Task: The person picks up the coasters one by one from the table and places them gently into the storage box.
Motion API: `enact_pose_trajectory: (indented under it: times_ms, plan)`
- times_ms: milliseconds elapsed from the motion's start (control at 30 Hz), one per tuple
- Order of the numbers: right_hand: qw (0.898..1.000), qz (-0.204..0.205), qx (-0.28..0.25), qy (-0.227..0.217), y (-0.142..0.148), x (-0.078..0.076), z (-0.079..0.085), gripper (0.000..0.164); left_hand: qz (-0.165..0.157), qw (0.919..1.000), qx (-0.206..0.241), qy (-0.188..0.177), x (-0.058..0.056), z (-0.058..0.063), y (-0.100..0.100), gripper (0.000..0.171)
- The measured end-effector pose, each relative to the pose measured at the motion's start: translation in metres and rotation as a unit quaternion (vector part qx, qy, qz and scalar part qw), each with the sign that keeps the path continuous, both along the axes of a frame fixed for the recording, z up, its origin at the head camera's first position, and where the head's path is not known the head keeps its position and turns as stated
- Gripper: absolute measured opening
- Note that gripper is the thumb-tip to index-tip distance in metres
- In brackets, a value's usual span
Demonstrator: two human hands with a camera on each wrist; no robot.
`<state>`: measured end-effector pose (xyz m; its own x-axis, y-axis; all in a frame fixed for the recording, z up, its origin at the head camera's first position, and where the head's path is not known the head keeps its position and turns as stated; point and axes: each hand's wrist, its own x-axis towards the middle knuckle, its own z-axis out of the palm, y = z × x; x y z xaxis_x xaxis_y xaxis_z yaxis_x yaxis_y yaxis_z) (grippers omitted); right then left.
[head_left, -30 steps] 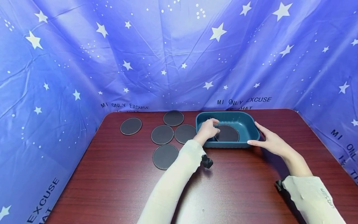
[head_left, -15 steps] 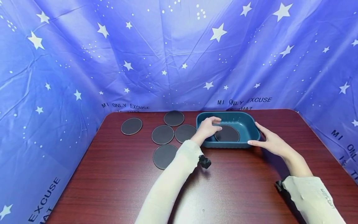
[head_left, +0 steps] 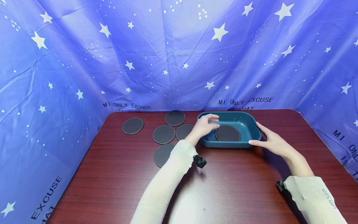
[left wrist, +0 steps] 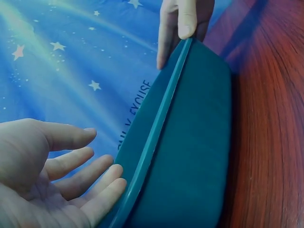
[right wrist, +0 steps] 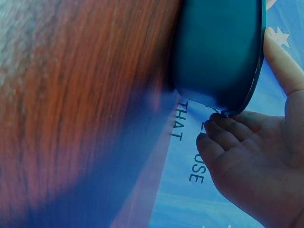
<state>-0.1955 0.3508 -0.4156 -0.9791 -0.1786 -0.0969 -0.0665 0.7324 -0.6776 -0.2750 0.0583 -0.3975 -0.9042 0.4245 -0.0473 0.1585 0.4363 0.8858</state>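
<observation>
A dark teal rectangular plastic bin [head_left: 247, 124] stands near the back edge of the table, with a round black coaster [head_left: 227, 133] lying flat on its floor. My left hand [head_left: 202, 126] is over the bin's left end; in the left wrist view its fingers [left wrist: 78, 173] are relaxed and spread, with nothing in them. My right hand [head_left: 272, 143] holds the bin's right front corner, thumb on the front rim and fingers along the outer end wall. Several more black coasters [head_left: 163, 134] lie flat on the table to the left of the bin.
The table [head_left: 112, 186] is reddish-brown wood grain. A blue curtain [head_left: 156, 62] with white stars hangs behind it and at both sides. One coaster [head_left: 132, 126] lies apart at the back left. A sleeve [head_left: 162, 183] partly covers the nearest coaster.
My left hand has drawn back a little to the left and up, away from the coaster in the bin. The right hand and the bin stay put.
</observation>
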Motion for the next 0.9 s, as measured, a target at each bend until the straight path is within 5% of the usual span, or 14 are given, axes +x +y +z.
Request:
enact_pose_trajectory:
  times_ms: [900]
  plan:
    - [1.000, 0.006, -0.001, 0.005, 0.000, 0.000, 0.000, 0.104, -0.010, 0.9979, 0.051, 0.038, 0.008, 0.001, -0.071, 0.041]
